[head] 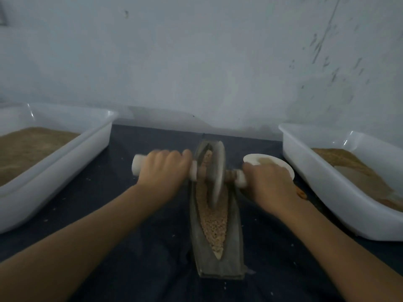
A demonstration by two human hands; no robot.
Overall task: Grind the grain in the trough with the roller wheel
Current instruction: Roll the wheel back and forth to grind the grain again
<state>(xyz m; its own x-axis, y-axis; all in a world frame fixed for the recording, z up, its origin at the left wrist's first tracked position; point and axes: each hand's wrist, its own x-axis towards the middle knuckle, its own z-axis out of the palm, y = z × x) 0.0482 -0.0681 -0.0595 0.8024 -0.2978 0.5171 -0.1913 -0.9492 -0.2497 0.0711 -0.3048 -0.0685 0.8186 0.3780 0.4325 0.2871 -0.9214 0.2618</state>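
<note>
While both hands grasp the axle handle of one roller wheel [217,174], the wheel stands on edge in the far half of a single boat-shaped trough [214,243] that lies on a dark desk [135,247]. The left hand [162,172] is curled round the white handle on the left side of the wheel, and the right hand [269,183] is curled round the shorter visible stub on the right, so the handle crosses the trough at right angles. The trough's long axis runs straight away from the person, between the two forearms, with its pointed near end closest to the viewer. Grain [214,227] fills the groove on the near side of the wheel, so the next stroke probably needs a pull back toward the body. Both hands sit about equally far from the wheel. Two white tubs flank the work: one tub on the left [54,171], one tub on the right [327,182], each holding brown meal. One small white bowl [281,163] sits just beyond the right hand; motion blur makes its contents hard to tell.
</note>
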